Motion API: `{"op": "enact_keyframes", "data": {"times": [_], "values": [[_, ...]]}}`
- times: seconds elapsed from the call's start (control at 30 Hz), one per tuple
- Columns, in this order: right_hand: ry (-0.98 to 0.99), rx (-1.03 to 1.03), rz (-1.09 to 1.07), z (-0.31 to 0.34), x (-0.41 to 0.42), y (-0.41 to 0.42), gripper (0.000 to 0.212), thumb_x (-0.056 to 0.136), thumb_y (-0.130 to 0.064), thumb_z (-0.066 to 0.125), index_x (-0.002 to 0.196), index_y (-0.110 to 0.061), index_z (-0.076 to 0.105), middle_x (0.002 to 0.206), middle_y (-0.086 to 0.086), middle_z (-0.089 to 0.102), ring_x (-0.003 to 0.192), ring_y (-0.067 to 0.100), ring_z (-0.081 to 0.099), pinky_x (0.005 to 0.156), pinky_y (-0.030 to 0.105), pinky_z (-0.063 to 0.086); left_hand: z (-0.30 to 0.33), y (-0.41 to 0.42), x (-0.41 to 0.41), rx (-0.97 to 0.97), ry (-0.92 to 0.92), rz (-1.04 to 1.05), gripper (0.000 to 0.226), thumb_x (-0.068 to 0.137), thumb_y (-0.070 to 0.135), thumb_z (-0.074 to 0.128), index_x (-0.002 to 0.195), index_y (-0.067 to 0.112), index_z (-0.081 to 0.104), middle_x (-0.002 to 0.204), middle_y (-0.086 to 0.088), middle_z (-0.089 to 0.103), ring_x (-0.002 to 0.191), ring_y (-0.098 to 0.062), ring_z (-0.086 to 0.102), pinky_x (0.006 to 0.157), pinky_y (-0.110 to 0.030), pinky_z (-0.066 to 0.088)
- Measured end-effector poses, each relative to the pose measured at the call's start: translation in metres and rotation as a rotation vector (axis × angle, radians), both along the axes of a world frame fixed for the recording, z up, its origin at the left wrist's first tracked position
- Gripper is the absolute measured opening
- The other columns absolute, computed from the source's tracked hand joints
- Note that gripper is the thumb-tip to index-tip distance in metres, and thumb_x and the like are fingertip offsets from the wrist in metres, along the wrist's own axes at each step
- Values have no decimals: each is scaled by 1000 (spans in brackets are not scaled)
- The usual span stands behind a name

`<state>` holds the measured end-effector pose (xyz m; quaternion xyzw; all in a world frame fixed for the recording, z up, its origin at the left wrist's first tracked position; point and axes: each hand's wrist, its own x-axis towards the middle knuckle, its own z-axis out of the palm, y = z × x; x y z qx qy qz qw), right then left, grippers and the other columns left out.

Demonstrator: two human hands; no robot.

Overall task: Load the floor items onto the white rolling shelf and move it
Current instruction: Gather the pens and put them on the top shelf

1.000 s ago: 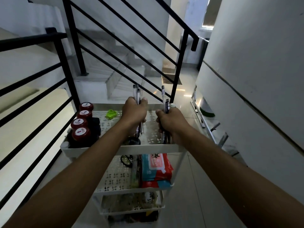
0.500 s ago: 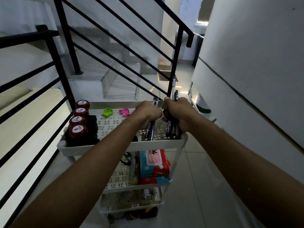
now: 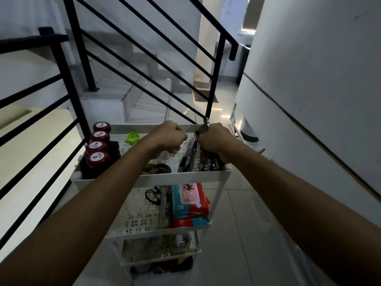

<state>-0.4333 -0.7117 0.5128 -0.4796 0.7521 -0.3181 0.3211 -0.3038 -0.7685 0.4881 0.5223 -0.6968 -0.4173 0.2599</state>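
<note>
The white rolling shelf stands in front of me on the tiled floor. Both my arms reach over its top tray. My left hand is curled at the upper end of a bundle of dark pens, which slants down into the tray. Beside it my right hand grips a second bundle of pens; one pen tip pokes above the fist. Red-capped bottles line the tray's left side, with a green piece behind them. The middle tier holds scissors and wipes packs.
A black stair railing runs close along the shelf's left side and slopes across behind it to a post. A white wall closes the right. A green-and-white object leans at the wall's base. A doormat lies farther down the tiled passage.
Both hands have shifted right and lower over the top tray. The pens, upright a second ago, now slant down into the tray's right front corner. The view has moved closer.
</note>
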Motion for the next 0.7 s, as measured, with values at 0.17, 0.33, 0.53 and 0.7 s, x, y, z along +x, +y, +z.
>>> {"op": "enact_keyframes", "data": {"times": [0.17, 0.33, 0.53, 0.7], "values": [[66, 68, 13, 4, 0, -1, 60, 88, -12, 64, 138, -2, 33, 109, 16, 59, 87, 22, 65, 60, 27, 55, 4, 4, -4, 7, 44, -29, 9, 92, 15, 55, 101, 15, 55, 95, -15, 64, 80, -25, 61, 67, -37, 54], [285, -42, 48, 5, 1, 3, 46, 90, -12, 62, 131, -3, 43, 104, 10, 59, 76, 14, 58, 48, 17, 44, 7, 9, -10, 20, 17, -76, 14, 92, 14, 55, 81, 22, 55, 96, -11, 64, 85, -23, 62, 71, -36, 56], [587, -186, 111, -6, -12, 1, 29, 85, -9, 69, 113, -12, 67, 109, 6, 66, 90, 17, 60, 74, 27, 50, 2, 11, -10, 45, -15, -20, 24, 88, 1, 55, 74, 21, 53, 94, -15, 65, 87, -29, 67, 78, -46, 59], [513, -295, 114, -10, -25, -4, 26, 88, -13, 66, 114, -15, 68, 113, 6, 68, 94, 16, 64, 80, 29, 54, -2, 18, -17, 65, 58, -20, 26, 85, -1, 60, 74, 22, 55, 92, -13, 67, 86, -26, 69, 78, -44, 59]]}}
